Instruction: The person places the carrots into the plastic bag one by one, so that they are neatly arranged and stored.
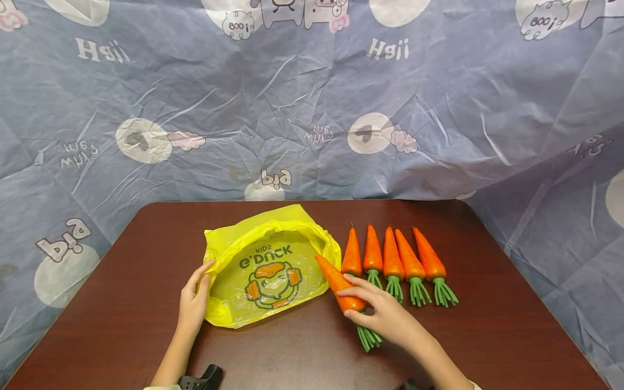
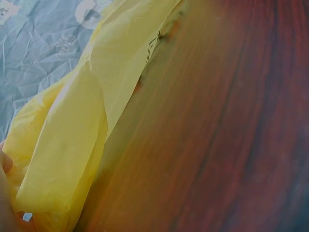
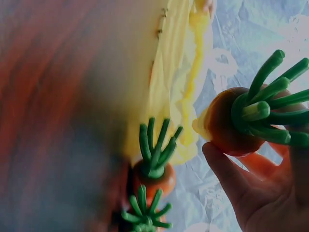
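Observation:
A yellow plastic bag (image 1: 220, 314) with a cartoon duck print lies on the table, its mouth spread open towards the person. My left hand (image 1: 193, 300) pinches the bag's left edge between thumb and fingers. In the left wrist view the bag (image 2: 63, 150) fills the left side, and only part of the hand shows. Between the thumb and fingers of my right hand (image 1: 387, 314) is an orange carrot (image 1: 336, 279) with green stalks. Its tip points at the bag's right rim and overlaps it in the head view. The right wrist view shows this carrot (image 3: 224, 130) stalk end first, raised off the table.
Several more carrots (image 1: 392, 259) lie in a row right of the bag, stalks towards the person. The brown wooden table (image 1: 487, 336) has a printed grey-blue cloth (image 1: 302, 108) hanging behind it. A black wrist strap (image 1: 202, 377) shows at the bottom.

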Tool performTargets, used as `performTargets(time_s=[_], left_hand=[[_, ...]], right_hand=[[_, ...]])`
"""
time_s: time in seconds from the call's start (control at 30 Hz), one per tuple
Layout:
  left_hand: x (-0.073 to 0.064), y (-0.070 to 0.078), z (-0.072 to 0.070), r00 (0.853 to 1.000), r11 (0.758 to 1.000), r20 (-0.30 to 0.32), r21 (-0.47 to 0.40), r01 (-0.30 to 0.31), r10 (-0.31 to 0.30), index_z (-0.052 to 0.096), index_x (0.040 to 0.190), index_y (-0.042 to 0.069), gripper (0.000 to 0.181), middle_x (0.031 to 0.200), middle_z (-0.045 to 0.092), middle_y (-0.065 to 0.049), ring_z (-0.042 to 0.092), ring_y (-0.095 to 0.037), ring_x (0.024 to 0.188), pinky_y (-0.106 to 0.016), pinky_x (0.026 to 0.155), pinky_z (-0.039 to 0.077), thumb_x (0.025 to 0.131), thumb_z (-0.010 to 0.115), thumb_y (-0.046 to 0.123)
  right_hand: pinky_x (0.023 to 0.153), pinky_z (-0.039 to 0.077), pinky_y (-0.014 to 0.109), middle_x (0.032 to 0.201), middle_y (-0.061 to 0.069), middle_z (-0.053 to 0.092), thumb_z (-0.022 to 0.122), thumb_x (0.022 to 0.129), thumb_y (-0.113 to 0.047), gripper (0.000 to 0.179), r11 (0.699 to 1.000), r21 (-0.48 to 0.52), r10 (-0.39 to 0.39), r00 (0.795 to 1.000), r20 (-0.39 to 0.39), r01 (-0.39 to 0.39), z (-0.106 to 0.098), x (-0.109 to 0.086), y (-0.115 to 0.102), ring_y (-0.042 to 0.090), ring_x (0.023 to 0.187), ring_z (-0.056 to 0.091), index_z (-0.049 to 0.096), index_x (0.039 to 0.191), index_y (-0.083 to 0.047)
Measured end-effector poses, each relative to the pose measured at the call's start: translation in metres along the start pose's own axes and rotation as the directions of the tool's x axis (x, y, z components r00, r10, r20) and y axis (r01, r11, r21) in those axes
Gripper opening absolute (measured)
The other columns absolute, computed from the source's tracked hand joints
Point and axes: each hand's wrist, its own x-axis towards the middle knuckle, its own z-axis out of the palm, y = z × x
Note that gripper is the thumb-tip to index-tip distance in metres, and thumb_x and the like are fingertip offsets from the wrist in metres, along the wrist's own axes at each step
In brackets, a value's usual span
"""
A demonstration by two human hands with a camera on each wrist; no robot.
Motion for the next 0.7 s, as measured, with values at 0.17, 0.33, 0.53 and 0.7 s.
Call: performTargets(time_s=[0.17, 0.33, 0.53, 0.7], left_hand=[[-0.002, 0.002, 0.000, 1.000, 1.000, 0.002, 0.013, -0.016, 0.016, 0.053, 0.127, 0.012, 0.033, 0.132, 0.050, -0.005, 0.038, 0.013, 0.112, -0.002, 0.086, 0.031, 0.098, 0.038, 0.017], [-0.004, 0.000, -0.002, 1.000, 1.000, 0.002, 0.022, -0.004, 0.004, 0.053, 0.127, 0.013, 0.033, 0.131, 0.050, 0.006, 0.037, 0.013, 0.115, -0.001, 0.087, 0.032, 0.098, 0.038, 0.021], [-0.003, 0.000, -0.002, 1.000, 1.000, 0.003, 0.017, -0.018, 0.018, 0.053, 0.127, 0.014, 0.033, 0.134, 0.048, -0.008, 0.038, 0.013, 0.112, -0.003, 0.083, 0.033, 0.098, 0.037, 0.021], [-0.002, 0.000, -0.002, 1.000, 1.000, 0.009, 0.020, -0.024, 0.024, 0.053, 0.127, 0.014, 0.033, 0.134, 0.048, -0.010, 0.036, 0.014, 0.115, -0.001, 0.088, 0.032, 0.098, 0.037, 0.021]], right_hand=[[0.070, 0.049, 0.021, 0.139, 0.002, 0.043, 0.061, 0.086, -0.030, 0.030, 1.000, 0.003, -0.017, 1.000, 0.022, 0.016, 0.012, 0.001, -0.007, 0.018, 0.105, 0.053, 0.060, 0.116, -0.026], [0.063, 0.045, 0.018, 0.142, 0.002, 0.040, 0.061, 0.086, -0.023, 0.033, 0.997, -0.004, -0.082, 0.994, 0.072, 0.083, 0.028, 0.007, -0.018, 0.011, 0.093, 0.053, 0.058, 0.119, -0.024], [0.054, 0.039, 0.012, 0.145, 0.000, 0.035, 0.058, 0.087, -0.024, 0.035, 0.994, 0.021, -0.108, 0.981, 0.163, 0.106, 0.039, 0.021, -0.028, -0.002, 0.064, 0.041, 0.056, 0.122, -0.024], [0.058, 0.039, 0.014, 0.145, 0.000, 0.036, 0.058, 0.088, -0.027, 0.035, 0.993, -0.011, -0.116, 0.974, 0.197, 0.120, 0.044, 0.033, -0.034, 0.007, 0.082, 0.052, 0.056, 0.123, -0.025]])
